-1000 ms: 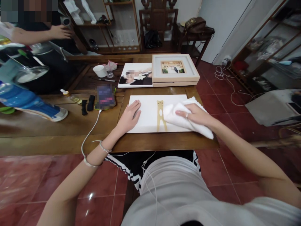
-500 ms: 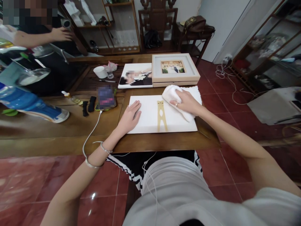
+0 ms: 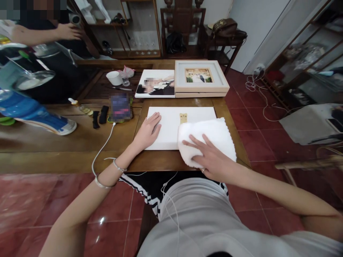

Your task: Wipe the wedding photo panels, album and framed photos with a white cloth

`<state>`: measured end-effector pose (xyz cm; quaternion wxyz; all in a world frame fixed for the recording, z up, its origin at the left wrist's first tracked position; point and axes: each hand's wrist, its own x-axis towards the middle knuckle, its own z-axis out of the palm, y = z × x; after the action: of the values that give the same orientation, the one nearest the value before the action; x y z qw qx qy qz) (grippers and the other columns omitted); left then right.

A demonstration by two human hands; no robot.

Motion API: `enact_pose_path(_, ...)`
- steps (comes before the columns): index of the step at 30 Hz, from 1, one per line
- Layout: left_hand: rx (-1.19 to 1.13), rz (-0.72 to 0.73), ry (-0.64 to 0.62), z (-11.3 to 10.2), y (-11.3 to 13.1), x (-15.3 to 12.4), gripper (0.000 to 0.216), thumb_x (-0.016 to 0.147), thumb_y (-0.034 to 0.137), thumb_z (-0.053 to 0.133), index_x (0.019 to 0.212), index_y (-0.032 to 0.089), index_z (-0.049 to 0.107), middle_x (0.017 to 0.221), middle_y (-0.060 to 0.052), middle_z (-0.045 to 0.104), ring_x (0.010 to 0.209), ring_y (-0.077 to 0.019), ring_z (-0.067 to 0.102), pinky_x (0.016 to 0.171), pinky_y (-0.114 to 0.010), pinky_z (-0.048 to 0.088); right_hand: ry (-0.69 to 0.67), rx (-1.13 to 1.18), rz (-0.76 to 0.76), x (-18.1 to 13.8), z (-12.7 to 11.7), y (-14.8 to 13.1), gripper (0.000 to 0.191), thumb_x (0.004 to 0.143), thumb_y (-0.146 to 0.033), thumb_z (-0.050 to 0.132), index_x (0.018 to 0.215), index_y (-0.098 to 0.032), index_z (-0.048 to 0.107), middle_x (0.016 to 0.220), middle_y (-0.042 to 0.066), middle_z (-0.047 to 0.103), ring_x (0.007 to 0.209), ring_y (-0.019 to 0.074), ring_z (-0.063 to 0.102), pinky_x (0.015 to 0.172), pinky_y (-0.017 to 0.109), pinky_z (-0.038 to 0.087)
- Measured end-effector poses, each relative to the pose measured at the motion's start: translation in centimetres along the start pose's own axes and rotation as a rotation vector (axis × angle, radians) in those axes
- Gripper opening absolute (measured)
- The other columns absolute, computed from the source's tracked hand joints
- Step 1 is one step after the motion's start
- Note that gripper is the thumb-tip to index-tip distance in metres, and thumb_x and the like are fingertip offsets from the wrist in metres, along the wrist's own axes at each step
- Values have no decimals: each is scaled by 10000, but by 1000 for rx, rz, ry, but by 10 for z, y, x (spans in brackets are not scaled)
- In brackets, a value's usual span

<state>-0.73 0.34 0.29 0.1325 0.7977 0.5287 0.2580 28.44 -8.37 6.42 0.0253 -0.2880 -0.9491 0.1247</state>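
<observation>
Under the right hand (image 3: pixel 211 160) lies the white cloth (image 3: pixel 211 137), left hand (image 3: pixel 147 132) beside

Looks like a home living room: low wooden table (image 3: pixel 80 142) on red tiled floor (image 3: pixel 254 117), carved wooden chair (image 3: pixel 183 21) against the wall, glass-front cabinet (image 3: pixel 134 32), handbag (image 3: pixel 224 28) on a side table, framed photo (image 3: pixel 199 76) and a printed photo canvas (image 3: pixel 157 84).

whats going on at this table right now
A seated person's left hand lies flat on the left end of a white panel on the wooden table. The right hand presses a white cloth, fingers spread, over the panel's near right corner. A framed photo and an unframed print lie just beyond.
</observation>
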Motion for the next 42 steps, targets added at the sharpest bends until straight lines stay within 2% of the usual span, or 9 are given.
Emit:
enact_pose_path(4, -8, -7, -2, 0, 0, 0, 471, 980, 331, 384, 1373, 140, 559, 1523, -163, 476, 1462, -300, 378, 1200, -569, 265, 10, -50, 40, 12, -12, 17, 483, 679, 63, 509, 1096, -143, 641, 1624, 170, 305, 1522, 379, 185, 1143, 735, 236)
enact_pose_path(7, -13, -4, 1, -1, 0, -1, 474, 982, 332, 386, 1374, 132, 559, 1520, -171, 476, 1459, -301, 382, 1198, -568, 269, 130, -122, 153, 33, -30, 44, 534, 708, 110, 431, 1130, -148, 632, 1650, 129, 254, 1511, 380, 224, 1121, 680, 353)
enact_pose_path(10, -16, 9, 4, -1, 0, -1, 479, 981, 335, 390, 1372, 114, 558, 1516, -185, 476, 1457, -304, 385, 1193, -569, 276, 282, -268, 235, 56, -39, 70, 534, 801, 99, 370, 1153, -192, 646, 1672, 53, 204, 1527, 403, 132, 1136, 735, 273)
enact_pose_path(13, -15, 6, 0, -2, 1, -1, 477, 982, 333, 389, 1375, 120, 553, 1517, -182, 476, 1458, -303, 383, 1190, -574, 278, 209, -335, 253, 72, -33, 83, 580, 819, 93, 365, 1236, -205, 637, 1672, 52, 198, 1518, 453, 99, 1103, 799, 230)
enact_pose_path(17, -8, 4, -6, -2, 1, -1, 478, 982, 331, 382, 1373, 117, 553, 1517, -182, 477, 1462, -299, 377, 1196, -568, 271, 38, -294, 282, 70, -12, 68, 646, 774, 87, 413, 1324, -188, 610, 1657, 83, 240, 1485, 507, 170, 1052, 814, 294)
enact_pose_path(26, 9, 4, -1, 0, 1, 0, 485, 979, 331, 375, 1376, 112, 550, 1521, -178, 473, 1464, -292, 374, 1197, -559, 275, 93, -165, 12, 5, 16, -7, 495, 748, 41, 527, 1050, -272, 765, 1630, 10, 324, 1494, 471, 194, 1116, 790, 224)
enact_pose_path(29, 11, 1, 1, -1, 1, 0, 475, 981, 332, 376, 1377, 133, 549, 1518, -166, 481, 1462, -289, 380, 1196, -563, 274, 65, -142, 66, 20, 8, 6, 501, 753, 20, 536, 1123, -250, 740, 1627, 44, 331, 1502, 454, 182, 1121, 790, 195)
enact_pose_path(36, -2, 2, -6, -2, 1, 0, 480, 983, 338, 385, 1382, 127, 548, 1520, -180, 473, 1462, -298, 378, 1192, -572, 274, 72, -156, 297, 107, -19, 64, 605, 810, -1, 475, 1372, -205, 572, 1643, 103, 289, 1509, 454, 151, 1091, 814, 196)
enact_pose_path(42, -16, 6, 2, -1, -1, -1, 477, 985, 352, 392, 1390, 150, 543, 1516, -171, 482, 1458, -295, 385, 1188, -577, 278, 60, -243, 272, 111, 1, 31, 491, 896, -63, 455, 1344, -179, 621, 1623, 173, 306, 1472, 537, 168, 1082, 820, 199)
